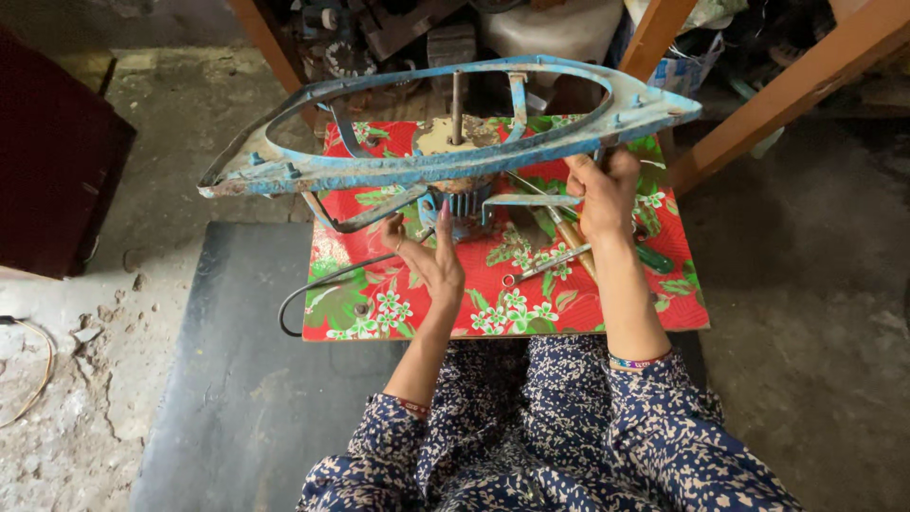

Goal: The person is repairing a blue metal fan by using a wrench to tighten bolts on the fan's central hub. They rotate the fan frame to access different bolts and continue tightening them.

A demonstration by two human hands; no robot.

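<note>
A worn blue metal frame (445, 156), oval with a pointed right end and a central shaft, is tilted above a small table covered in red flowered cloth (531, 308). Under the frame sits a blue motor body (455, 204). My right hand (602, 194) grips the frame's lower rail near its right end. With fingers spread, my left hand (428, 254) reaches up under the frame beside the motor and holds nothing that I can see. A black cable (322, 284) runs from the motor off the table's left edge.
A metal spanner (540, 267) and a screwdriver with a green handle (654, 258) lie on the cloth by my right wrist. A dark mat (246, 379) covers the concrete floor on the left. Wooden beams (787, 90) and clutter stand behind the table.
</note>
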